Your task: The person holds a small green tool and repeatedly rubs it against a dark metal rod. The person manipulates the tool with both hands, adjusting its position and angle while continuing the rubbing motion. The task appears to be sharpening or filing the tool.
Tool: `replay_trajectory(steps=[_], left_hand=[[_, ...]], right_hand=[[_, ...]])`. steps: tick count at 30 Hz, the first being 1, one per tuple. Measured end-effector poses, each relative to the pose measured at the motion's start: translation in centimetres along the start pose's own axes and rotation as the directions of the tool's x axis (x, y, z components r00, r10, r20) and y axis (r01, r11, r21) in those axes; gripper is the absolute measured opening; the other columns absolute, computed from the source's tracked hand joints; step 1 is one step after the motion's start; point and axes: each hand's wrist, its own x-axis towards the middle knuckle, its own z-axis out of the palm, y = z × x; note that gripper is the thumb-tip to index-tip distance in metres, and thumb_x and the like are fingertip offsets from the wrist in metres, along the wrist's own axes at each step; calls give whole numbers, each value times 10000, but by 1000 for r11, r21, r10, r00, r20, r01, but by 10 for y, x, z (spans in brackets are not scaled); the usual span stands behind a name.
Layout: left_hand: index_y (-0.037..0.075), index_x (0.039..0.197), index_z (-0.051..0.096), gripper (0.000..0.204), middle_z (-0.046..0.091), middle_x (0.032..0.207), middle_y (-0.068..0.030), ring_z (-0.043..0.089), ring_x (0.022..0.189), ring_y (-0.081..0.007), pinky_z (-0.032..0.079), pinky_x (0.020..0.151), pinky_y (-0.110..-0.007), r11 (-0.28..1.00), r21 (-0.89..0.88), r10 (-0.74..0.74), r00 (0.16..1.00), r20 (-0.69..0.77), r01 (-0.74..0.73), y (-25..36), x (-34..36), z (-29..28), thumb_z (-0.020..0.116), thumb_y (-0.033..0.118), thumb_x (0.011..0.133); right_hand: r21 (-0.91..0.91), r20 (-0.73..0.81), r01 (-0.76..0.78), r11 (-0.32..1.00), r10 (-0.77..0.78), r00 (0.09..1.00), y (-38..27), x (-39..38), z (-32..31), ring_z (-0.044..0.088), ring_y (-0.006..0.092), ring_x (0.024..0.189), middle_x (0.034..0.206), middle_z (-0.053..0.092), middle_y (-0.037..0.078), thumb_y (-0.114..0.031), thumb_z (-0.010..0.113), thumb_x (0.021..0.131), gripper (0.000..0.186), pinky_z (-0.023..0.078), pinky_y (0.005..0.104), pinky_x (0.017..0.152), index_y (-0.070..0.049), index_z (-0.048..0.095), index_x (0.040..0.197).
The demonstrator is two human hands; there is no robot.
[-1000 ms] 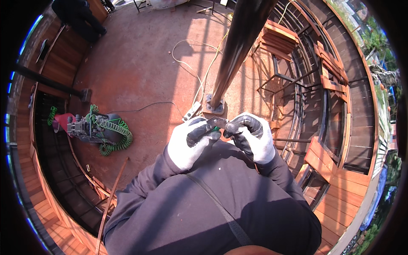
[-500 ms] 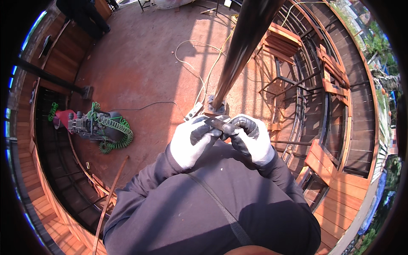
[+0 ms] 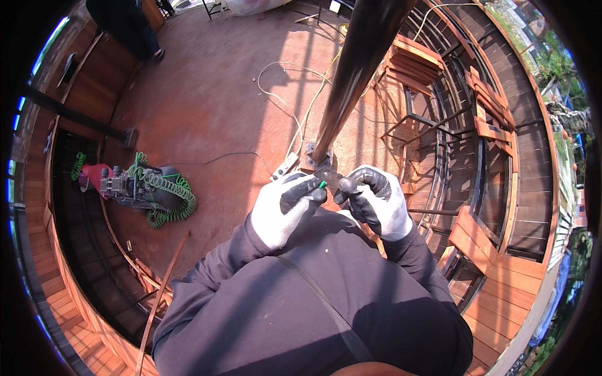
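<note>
Two gloved hands, small dark piece unclear

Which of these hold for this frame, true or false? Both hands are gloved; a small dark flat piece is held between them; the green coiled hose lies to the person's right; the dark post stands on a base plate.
1. Left hand and right hand wear gloves: true.
2. They hold a small dark flat piece between them: true.
3. The green coiled hose lies to the person's right: false, it lies to the left.
4. The dark post lies flat on the floor: false, it stands on a base plate.
</note>
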Motion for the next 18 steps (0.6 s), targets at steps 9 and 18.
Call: replay_trajectory(steps=[9,18], left_hand=[[-47,1033,645,215,598,1004,-71,566,851,-117,459,774,-249,989,98,111,994,-20,-108,2,1,2,494,39,906],[-40,1183,612,304,523,891,15,461,721,-26,389,645,-182,997,-61,41,994,-101,-48,-3,-7,0,542,158,963]], right_hand=[[71,76,-178,981,173,982,-12,-4,14,589,98,847,864,641,48,-105,573,952,129,468,254,782,11,617,986],[87,-542,425,901,-315,779,-1,4,-65,389,18,452,790,635,57,-268,602,957,224,311,184,398,-46,607,991]])
